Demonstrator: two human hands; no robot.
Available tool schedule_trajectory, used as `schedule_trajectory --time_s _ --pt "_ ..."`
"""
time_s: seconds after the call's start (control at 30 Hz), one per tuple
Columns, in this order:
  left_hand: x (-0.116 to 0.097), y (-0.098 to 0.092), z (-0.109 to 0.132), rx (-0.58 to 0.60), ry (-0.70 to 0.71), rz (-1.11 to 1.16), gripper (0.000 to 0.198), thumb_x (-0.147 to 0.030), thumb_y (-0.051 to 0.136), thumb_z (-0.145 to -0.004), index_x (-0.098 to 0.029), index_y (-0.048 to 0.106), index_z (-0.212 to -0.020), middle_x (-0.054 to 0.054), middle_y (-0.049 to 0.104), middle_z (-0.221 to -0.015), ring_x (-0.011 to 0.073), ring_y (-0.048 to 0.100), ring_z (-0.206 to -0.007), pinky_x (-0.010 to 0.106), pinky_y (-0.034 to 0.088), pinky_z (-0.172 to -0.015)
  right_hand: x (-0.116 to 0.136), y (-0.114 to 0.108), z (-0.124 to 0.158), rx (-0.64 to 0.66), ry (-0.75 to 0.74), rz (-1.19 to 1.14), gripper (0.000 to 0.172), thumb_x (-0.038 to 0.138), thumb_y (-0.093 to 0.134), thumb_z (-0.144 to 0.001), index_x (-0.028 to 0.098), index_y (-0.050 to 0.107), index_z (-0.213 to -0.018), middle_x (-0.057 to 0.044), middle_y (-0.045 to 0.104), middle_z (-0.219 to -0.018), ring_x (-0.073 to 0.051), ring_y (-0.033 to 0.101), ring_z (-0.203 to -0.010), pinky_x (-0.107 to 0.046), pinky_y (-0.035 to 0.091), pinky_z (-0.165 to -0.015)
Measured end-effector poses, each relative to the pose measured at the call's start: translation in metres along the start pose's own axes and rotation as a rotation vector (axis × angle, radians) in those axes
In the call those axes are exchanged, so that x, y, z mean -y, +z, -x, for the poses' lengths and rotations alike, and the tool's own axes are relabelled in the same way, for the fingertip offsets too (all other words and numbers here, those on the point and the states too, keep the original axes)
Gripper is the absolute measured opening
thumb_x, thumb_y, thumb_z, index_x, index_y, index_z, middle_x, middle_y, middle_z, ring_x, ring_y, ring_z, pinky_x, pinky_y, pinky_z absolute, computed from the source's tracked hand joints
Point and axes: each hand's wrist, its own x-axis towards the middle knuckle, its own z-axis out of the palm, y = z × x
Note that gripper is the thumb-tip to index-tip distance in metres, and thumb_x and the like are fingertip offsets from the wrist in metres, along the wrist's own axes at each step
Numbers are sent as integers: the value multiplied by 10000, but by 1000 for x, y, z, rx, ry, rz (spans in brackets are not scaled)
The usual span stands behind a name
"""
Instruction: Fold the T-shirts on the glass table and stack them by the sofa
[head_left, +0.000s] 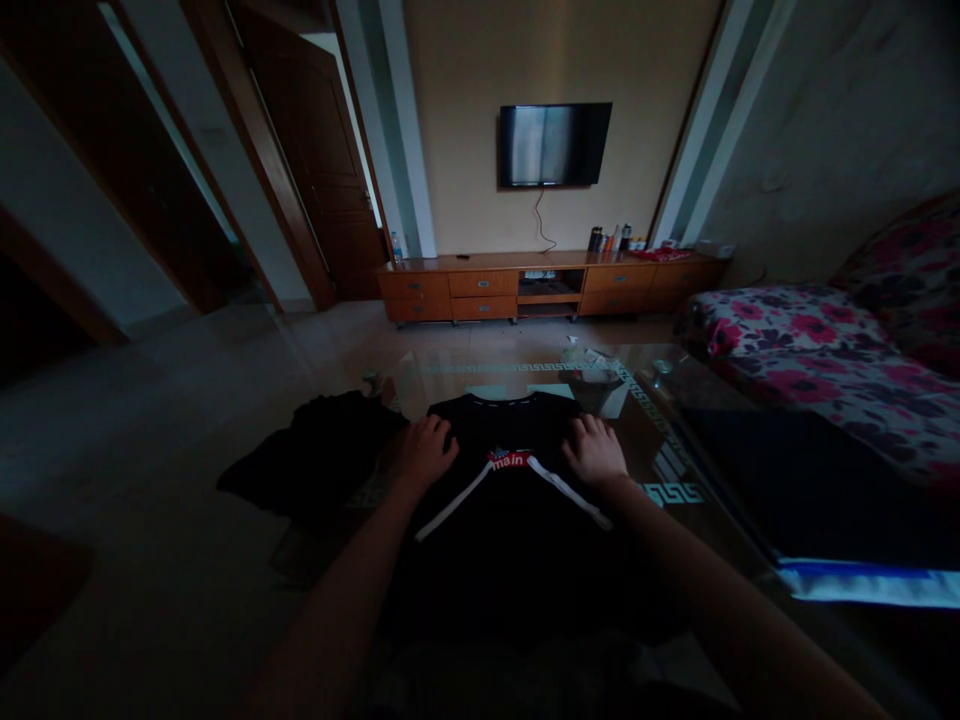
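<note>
Black T-shirt (510, 500) lay spread on the glass table (667, 420); your left hand (427, 450) and right hand (596, 450) pressed flat, open-palmed, grasping nothing, apparently to hold its shoulders smooth.

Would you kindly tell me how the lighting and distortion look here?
Head view: dim foreground, so the black white-striped T-shirt under the left hand and right hand loses detail; the wall-mounted black television reflects glare; brown door frames lean from wide-angle distortion.

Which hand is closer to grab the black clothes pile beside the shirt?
Probably left: the left hand lies on the shirt right beside the pile; the right hand is across it.
</note>
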Motion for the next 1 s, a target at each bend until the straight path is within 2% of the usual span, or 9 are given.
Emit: schedule_trajectory --time_s 0.07,0.17,0.23,0.37,0.5,0.63,0.73,0.83,1.0 --pt "-4 -4 3 39 37 -5 289 -344 396 -998 -210 651 -1016 103 679 -1093 245 610 -1084 364 435 -961 3 -5 2 2 -33 0 371 397 374 -993 170 600 -1181 -159 611 -1271 -290 518 -1206 -405 335 -1025" --pt "-7 -5 3 118 20 12 296 -318 354 -1022 -210 628 -992 89 679 -1021 222 627 -972 327 458 -856 6 -7 3 51 -25 -16 303 353 358 -1008 186 603 -1071 -122 661 -1098 -256 587 -1050 -362 371 -931" --pt "-8 -5 4 151 37 25 278 -281 349 -1020 -196 613 -1031 95 674 -1036 221 620 -970 324 456 -857 6 -7 4 75 -19 -29 296 340 351 -1015 188 598 -1072 -107 664 -1073 -238 600 -1012 -338 377 -904" --pt "-6 -4 14 162 113 14 283 -278 393 -988 -159 604 -1134 128 643 -1147 252 576 -1076 369 426 -968 8 -9 11 107 -42 -37 331 369 352 -1017 178 590 -1145 -122 647 -1126 -247 580 -1064 -341 371 -933" --pt "0 -9 37 156 148 28 463 -347 362 -990 -125 535 -1358 171 570 -1338 292 505 -1241 425 357 -1089 11 -17 28 162 -42 -64 485 478 337 -1004 172 573 -1297 -154 582 -1299 -300 509 -1206 -395 367 -993" --pt "11 -27 67 293 175 102 587 -433 274 -1016 -151 388 -1518 144 447 -1539 265 432 -1390 410 300 -1160 9 -24 52 287 -71 -135 663 597 322 -977 227 435 -1515 -142 441 -1509 -332 421 -1351 -442 332 -1082" --pt "13 -40 93 278 162 117 637 -522 223 -1022 -188 349 -1549 106 362 -1609 260 358 -1458 427 246 -1198 1 -23 76 285 -76 -145 692 611 258 -989 248 347 -1571 -103 281 -1636 -326 273 -1482 -472 222 -1179" --pt "7 -43 116 267 117 114 683 -586 189 -1014 -196 368 -1546 105 333 -1624 267 303 -1492 440 227 -1210 -6 -19 101 241 -133 -128 691 640 267 -981 304 307 -1583 -58 139 -1681 -308 103 -1543 -494 115 -1220" --pt "-4 -33 126 294 116 105 784 -656 193 -990 -147 296 -1577 136 214 -1656 277 186 -1534 451 170 -1234 -9 -11 120 257 -134 -156 683 655 284 -978 348 262 -1588 -55 136 -1677 -294 75 -1548 -496 124 -1223"
